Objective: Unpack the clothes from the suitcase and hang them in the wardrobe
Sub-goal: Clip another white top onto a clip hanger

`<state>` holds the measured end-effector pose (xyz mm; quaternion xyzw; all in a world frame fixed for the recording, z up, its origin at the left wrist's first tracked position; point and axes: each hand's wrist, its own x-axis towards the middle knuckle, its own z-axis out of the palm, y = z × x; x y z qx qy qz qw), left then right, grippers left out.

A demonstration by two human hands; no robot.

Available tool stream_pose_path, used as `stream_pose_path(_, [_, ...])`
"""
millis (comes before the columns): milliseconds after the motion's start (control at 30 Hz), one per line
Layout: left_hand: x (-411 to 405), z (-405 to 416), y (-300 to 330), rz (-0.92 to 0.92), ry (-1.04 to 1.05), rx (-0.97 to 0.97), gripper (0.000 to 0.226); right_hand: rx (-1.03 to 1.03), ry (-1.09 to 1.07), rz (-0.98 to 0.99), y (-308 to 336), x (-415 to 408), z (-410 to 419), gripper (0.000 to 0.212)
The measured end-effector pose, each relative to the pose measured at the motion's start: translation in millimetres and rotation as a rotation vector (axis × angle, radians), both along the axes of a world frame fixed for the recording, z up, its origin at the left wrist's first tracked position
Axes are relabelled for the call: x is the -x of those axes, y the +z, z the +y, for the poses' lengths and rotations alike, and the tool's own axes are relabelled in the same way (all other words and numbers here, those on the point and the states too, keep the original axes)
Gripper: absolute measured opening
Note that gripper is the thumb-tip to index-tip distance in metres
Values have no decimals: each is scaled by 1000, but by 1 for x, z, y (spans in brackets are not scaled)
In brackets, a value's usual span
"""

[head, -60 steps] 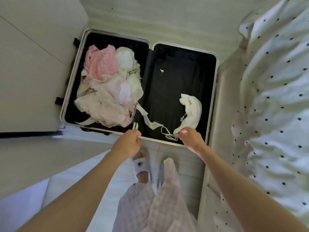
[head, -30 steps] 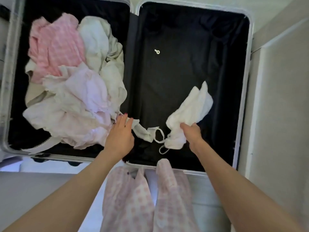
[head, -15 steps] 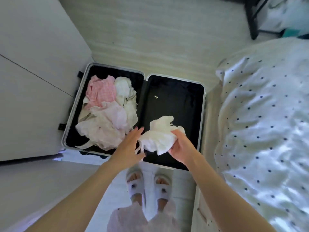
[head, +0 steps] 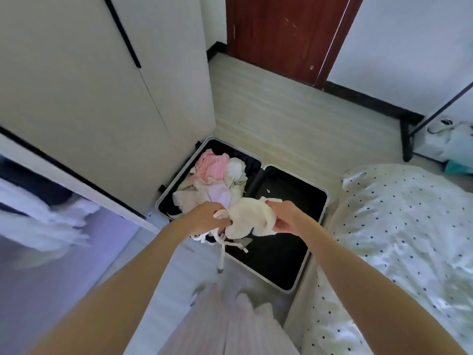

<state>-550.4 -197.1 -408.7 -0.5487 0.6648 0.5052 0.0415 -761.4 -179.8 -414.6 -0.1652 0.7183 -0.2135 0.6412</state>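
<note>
An open suitcase (head: 317, 221) with a black lining lies on the floor. Its left half holds a pile of pink and white clothes (head: 215, 180); its right half is bare except for a small white ring. Above the suitcase's near edge I hold a crumpled white garment (head: 249, 217) with both hands. My left hand (head: 207, 217) grips its left end, and my right hand (head: 285, 216) grips its right end. White straps dangle below it. The wardrobe (head: 89, 98) stands at the left, with pale closed doors and an open section at the lower left.
A bed (head: 399, 242) with a dotted white cover fills the right side, close to the suitcase. A dark red door (head: 284, 34) is at the back. A black rack leg (head: 407, 142) and bags stand at the far right. White garments hang blurred inside the wardrobe (head: 43, 226).
I lifted the white garment out of the suitcase's right half. My left hand came over and took hold of it too. The view rose from close over the suitcase to standing height.
</note>
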Motion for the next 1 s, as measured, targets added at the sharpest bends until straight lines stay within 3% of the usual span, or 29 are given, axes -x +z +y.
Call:
stream_pose_path(100, [-21, 13, 34, 59, 107, -2, 34, 9, 299, 234, 21, -19, 1, 26])
stream_pose_path(200, [-50, 39, 64, 92, 147, -3, 35, 78, 545, 312, 48, -53, 7, 18])
stream_pose_path(267, [-73, 56, 80, 123, 171, -8, 32, 163, 599, 233, 62, -81, 11, 19])
stream_pose_path(367, [-118, 77, 103, 156, 233, -2, 26, 330, 778, 103, 89, -132, 25, 37])
stream_pose_path(500, [-179, 118, 137, 200, 326, 3, 20, 443, 1018, -12, 115, -203, 53, 37])
stream_pose_path(567, [-209, 138, 152, 178, 374, 64, 35, 533, 1031, -26, 123, -237, 65, 36])
stream_pose_path(700, [-266, 174, 174, 136, 391, 158, 22, 713, 984, -52, 140, -300, 83, 44])
stream_pose_path(867, [-339, 231, 190, 26, 497, 291, 28, 755, 1418, -153, 161, -395, 124, 67])
stream_pose_path(1000, [-386, 271, 195, 15, 639, 284, 31, 794, 1572, -153, 156, -455, 150, 48])
